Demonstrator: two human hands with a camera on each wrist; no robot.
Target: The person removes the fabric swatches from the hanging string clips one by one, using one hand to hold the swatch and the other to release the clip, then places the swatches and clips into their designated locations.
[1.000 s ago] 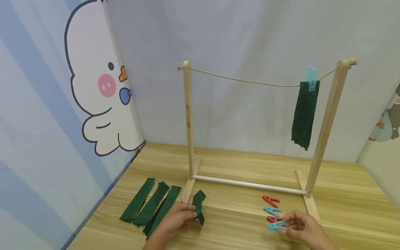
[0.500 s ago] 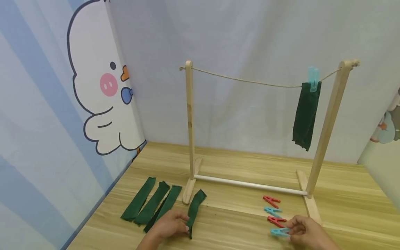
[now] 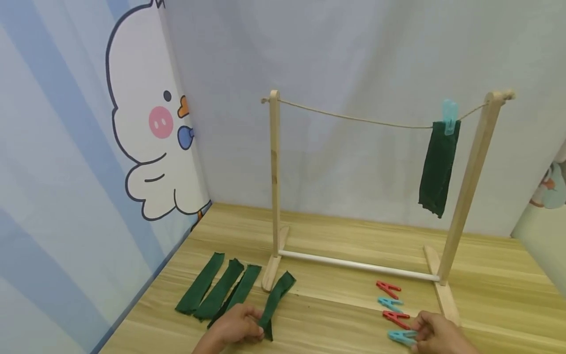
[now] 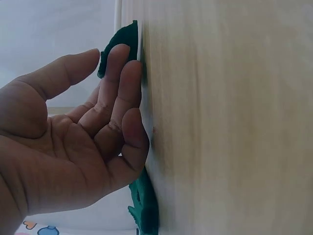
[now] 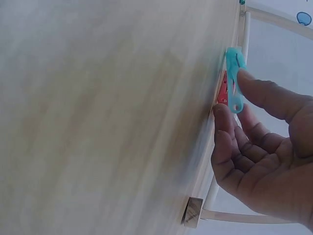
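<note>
My left hand pinches the near end of a dark green cloth strip, whose edge rises off the tabletop at the fingertips. Its index fingertip is largely hidden in the left wrist view, where the green cloth shows beyond the fingers. At the right, my right hand holds a light blue clothespin by one end between thumb and fingers. The right wrist view has this clothespin just above the table, a red clothespin behind it.
Several green strips lie side by side at the left. Two red clothespins and a blue clothespin lie beyond the right hand. Behind stands a wooden rack with a rope; a green cloth hangs there from a blue clothespin.
The left hand has moved left and nearer the body, drawing the strip out from a bunched shape to a longer one. The right hand has brought the blue clothespin slightly nearer the body.
</note>
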